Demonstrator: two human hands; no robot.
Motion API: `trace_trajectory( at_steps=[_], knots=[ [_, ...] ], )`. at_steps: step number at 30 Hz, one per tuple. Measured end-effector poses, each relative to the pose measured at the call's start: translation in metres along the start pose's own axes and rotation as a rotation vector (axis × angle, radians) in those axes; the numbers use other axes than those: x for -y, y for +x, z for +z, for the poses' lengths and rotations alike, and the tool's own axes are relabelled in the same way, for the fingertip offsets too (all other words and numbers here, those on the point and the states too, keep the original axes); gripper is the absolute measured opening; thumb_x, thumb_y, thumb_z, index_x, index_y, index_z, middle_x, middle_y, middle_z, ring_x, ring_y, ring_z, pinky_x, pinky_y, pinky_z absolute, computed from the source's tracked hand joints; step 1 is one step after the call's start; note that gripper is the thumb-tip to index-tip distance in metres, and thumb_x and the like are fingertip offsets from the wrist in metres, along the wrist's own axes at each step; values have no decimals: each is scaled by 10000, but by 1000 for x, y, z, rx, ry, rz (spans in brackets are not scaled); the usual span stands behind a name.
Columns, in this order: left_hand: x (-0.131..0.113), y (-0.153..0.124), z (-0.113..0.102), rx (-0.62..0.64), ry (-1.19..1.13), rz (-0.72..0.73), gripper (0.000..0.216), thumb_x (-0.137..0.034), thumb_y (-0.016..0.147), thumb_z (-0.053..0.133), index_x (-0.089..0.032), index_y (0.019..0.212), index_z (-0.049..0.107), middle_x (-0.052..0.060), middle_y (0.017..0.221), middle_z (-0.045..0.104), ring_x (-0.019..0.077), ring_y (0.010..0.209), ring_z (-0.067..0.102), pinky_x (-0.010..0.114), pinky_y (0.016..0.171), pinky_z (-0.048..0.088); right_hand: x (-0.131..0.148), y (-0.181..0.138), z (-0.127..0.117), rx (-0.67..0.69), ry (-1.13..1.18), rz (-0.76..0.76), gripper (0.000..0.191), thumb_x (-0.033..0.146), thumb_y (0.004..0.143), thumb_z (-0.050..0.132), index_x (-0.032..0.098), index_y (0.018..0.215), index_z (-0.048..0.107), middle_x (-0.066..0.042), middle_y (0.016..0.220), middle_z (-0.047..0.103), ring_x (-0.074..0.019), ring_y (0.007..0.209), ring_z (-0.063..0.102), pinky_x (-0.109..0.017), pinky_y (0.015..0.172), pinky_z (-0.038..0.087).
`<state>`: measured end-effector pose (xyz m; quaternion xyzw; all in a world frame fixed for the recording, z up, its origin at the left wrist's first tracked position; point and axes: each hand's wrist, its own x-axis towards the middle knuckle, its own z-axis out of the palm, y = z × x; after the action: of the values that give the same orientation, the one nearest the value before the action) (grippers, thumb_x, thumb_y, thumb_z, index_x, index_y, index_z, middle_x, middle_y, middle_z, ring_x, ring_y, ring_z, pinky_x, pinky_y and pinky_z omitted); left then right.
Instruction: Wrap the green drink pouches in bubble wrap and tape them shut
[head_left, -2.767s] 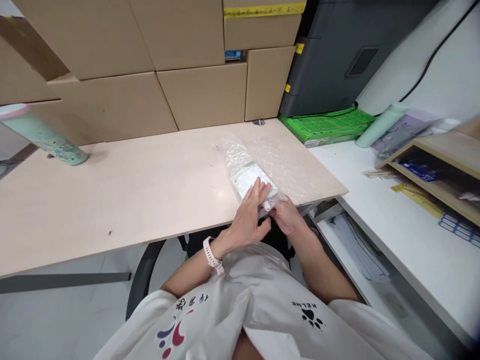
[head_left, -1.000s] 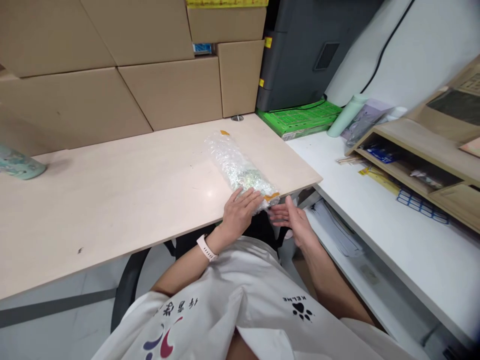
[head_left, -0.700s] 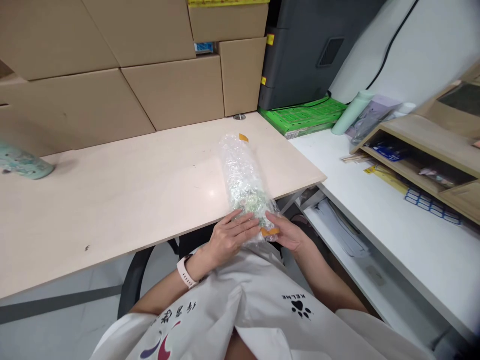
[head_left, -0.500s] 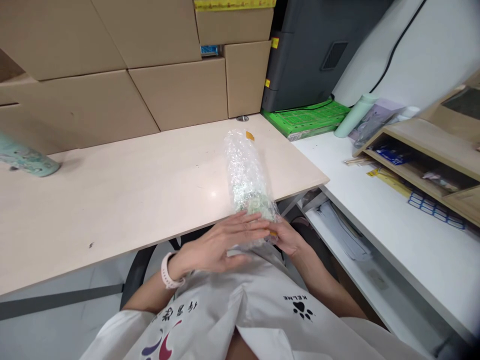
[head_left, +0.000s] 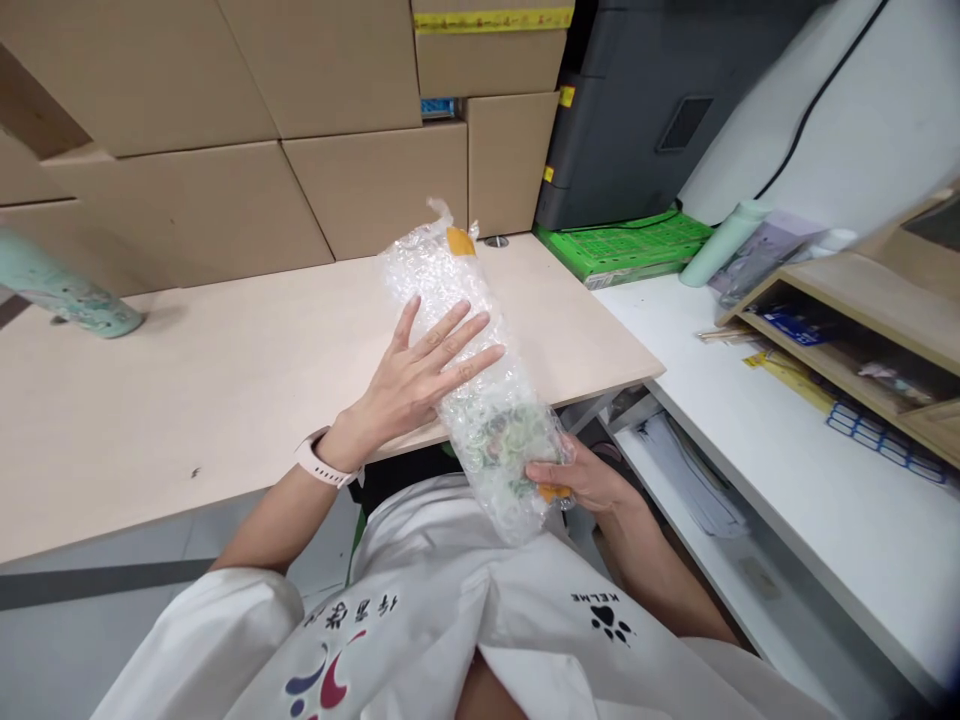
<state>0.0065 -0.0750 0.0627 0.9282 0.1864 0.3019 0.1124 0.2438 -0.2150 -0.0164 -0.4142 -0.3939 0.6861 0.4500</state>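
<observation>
A long roll of bubble wrap [head_left: 480,400] with something green and white inside is lifted off the light wooden desk [head_left: 225,370], tilted with its far end up. An orange tape tab [head_left: 460,240] sits at that far end. My right hand [head_left: 581,478] grips the near end from below, where another orange tab shows. My left hand [head_left: 420,375] lies flat against the roll's left side, fingers spread; a pale watch is on that wrist.
Cardboard boxes [head_left: 300,130] are stacked along the back of the desk. A mint-green bottle [head_left: 60,290] stands at the far left. A green crate [head_left: 622,245] and a dark machine [head_left: 645,110] are behind, a white counter [head_left: 810,470] and a wooden shelf [head_left: 870,330] to the right.
The wrapped roll has come up off the desk and been drawn toward my body. My left hand slid from the near end up along its side and opened flat.
</observation>
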Motion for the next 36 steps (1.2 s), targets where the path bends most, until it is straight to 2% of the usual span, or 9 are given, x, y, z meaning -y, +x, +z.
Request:
trace_trajectory(
  at_steps=[4, 7, 10, 16, 18, 22, 29, 32, 36],
  knots=[
    [-17, 0, -8, -107, -148, -29, 688, -398, 762, 763, -380, 1405, 519, 2, 1256, 707, 320, 1181, 675, 642, 1249, 200, 14, 1, 0, -8, -114, -88, 313, 364, 652, 873, 235, 919, 771, -21, 840, 752, -248, 774, 705, -363, 695, 578],
    [-39, 4, -4, -166, -470, -283, 565, -418, 764, 764, -369, 1304, 604, 3, 1157, 746, 304, 1045, 732, 620, 1024, 531, 21, 0, 7, -90, -151, -156, 317, 388, 624, 894, 240, 874, 766, -27, 814, 753, -256, 745, 701, -379, 676, 583],
    [-46, 5, 5, -199, -776, -446, 414, -432, 815, 725, -356, 1216, 657, 10, 1232, 716, 301, 1088, 718, 596, 914, 603, 22, 1, 18, -175, -137, -244, 359, 426, 638, 886, 259, 929, 758, -32, 874, 758, -269, 846, 710, -400, 755, 589],
    [-27, -26, 33, -269, -824, -463, 519, -620, 983, 284, -353, 1170, 688, 65, 1001, 776, 324, 1020, 738, 683, 878, 581, 15, 15, 37, -162, -81, -238, 336, 465, 741, 814, 256, 985, 714, -21, 863, 738, -237, 814, 690, -388, 732, 571],
    [-28, -34, 42, -348, -781, -498, 602, -618, 994, 163, -356, 1279, 625, 71, 1096, 756, 320, 1113, 706, 707, 918, 554, 14, 25, 42, -202, -38, -228, 313, 488, 756, 795, 252, 938, 698, -9, 780, 709, -215, 727, 665, -355, 652, 549],
    [-26, -37, 63, -431, -736, -562, 616, -559, 931, 536, -454, 1496, 316, 40, 1436, 577, 283, 1287, 606, 615, 988, 566, 20, 47, 47, -306, -157, -240, 317, 532, 763, 765, 262, 906, 676, -10, 743, 681, -219, 670, 643, -358, 583, 517],
    [35, -44, 91, -480, -460, -630, 948, -398, 893, 657, -433, 1575, 1, 117, 1537, 445, 365, 1438, 427, 693, 1071, 440, 40, 70, 36, -672, -966, -559, 366, 506, 797, 750, 298, 1092, 691, -120, 1121, 697, -407, 1114, 619, -639, 979, 462],
    [42, -41, 85, -500, -360, -644, 951, -365, 859, 696, -389, 1585, 84, 129, 1598, 335, 406, 1495, 306, 726, 1141, 320, 42, 82, 33, -498, -1105, -784, 481, 421, 910, 633, 371, 1380, 543, -19, 1527, 469, -342, 1433, 392, -620, 1172, 322],
    [33, -30, 75, -508, -199, -554, 733, -306, 868, 665, -360, 1522, 339, 90, 1622, 289, 423, 1533, 182, 778, 1172, 131, 37, 99, 30, -196, -1170, -781, 507, 369, 961, 538, 470, 1450, 447, 135, 1601, 317, -280, 1542, 183, -650, 1242, 156]
  ],
)
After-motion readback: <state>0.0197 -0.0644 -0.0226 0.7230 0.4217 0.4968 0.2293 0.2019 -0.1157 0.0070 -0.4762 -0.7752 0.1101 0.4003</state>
